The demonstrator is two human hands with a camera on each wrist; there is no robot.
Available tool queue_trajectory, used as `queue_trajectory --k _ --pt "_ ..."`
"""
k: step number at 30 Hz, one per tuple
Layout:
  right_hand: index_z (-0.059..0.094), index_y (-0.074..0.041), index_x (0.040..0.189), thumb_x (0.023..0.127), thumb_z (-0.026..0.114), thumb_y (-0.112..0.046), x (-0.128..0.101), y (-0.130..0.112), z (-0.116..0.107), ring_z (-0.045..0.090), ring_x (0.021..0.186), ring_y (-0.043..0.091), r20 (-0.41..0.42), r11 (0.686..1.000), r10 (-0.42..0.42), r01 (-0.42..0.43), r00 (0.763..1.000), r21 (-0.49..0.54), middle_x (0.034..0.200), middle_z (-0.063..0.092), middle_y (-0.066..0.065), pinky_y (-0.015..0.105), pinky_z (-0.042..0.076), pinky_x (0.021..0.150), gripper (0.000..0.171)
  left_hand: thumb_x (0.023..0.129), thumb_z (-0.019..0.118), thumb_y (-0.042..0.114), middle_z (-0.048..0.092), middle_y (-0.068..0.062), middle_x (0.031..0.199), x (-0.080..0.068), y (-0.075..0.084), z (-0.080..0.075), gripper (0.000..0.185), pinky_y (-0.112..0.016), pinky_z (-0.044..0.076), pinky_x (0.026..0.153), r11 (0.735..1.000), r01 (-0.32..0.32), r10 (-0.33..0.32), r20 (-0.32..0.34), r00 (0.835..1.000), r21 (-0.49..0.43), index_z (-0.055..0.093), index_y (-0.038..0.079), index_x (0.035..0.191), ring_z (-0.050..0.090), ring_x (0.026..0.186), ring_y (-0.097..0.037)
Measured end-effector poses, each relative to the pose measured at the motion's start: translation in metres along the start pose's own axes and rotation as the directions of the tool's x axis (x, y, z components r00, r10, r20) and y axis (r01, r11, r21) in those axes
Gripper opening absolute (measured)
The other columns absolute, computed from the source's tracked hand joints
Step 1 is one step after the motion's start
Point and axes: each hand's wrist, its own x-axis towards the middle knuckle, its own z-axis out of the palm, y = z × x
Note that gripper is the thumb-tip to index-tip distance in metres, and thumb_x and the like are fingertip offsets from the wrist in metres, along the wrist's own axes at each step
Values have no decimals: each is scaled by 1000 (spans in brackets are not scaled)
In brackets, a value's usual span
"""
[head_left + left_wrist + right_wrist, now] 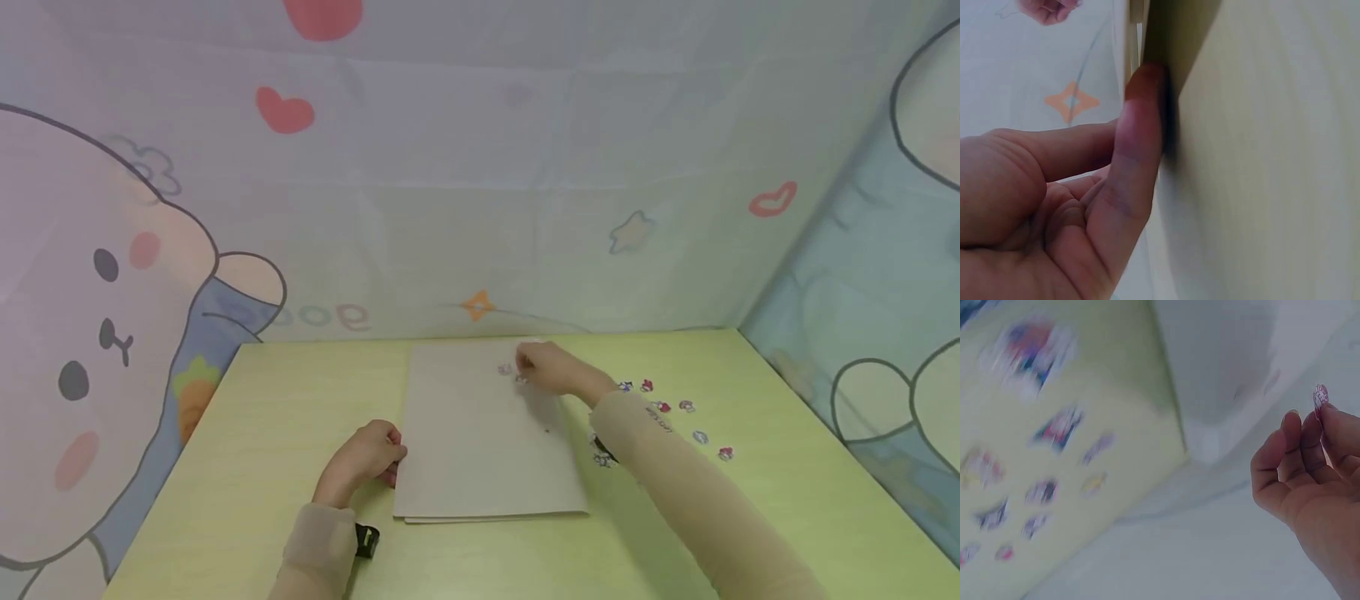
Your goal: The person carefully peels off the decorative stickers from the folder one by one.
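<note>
Small sticker pinched at the tips of the right hand, thumb against curled fingers, held above the far end of the grey card sheet. One sticker lies on the sheet just left of that hand. The sheet's long axis runs away from the person.

Left hand curled at the sheet's near-left edge, thumb pressed on the edge; the right hand is nearer the loose stickers, scattered on the green tabletop just right of the sheet.

Sleeve print too small to read; backdrop lettering partly hidden.
</note>
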Motion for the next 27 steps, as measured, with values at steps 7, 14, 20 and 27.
queue_trajectory --k 7,14,20,27 --pt "61 0 110 97 57 -5 -42 40 -56 58 87 24 -56 996 81 -83 995 -17 98 62 11 42 49 78 14 96 55 1 59 -13 75 0 1 -1 5 -32 54 60 1000 0 0 0 1000 5 54 -2 92 63 57 -20" --pt "60 0 92 96 57 -5 -108 99 -95 53 68 20 -122 985 172 -174 977 -3 84 62 8 35 46 60 7 96 55 0 60 -14 77 -1 5 3 4 -32 54 60 1000 3 -2 18 1000 -15 55 -3 93 63 59 -20" --pt "60 -3 87 96 60 -8 -166 157 -106 59 61 23 -133 982 186 -178 974 68 76 61 8 34 45 55 10 96 55 0 60 -13 77 -1 5 4 4 -32 54 59 1000 4 -4 9 1000 -10 55 -2 93 63 58 -20" --pt "64 -1 101 99 57 -13 -203 201 -71 62 64 25 21 912 365 -362 931 191 83 64 9 32 45 55 14 95 55 -1 60 -13 76 -2 3 3 5 -33 54 60 1000 3 -3 4 1000 0 55 -2 91 63 57 -20"
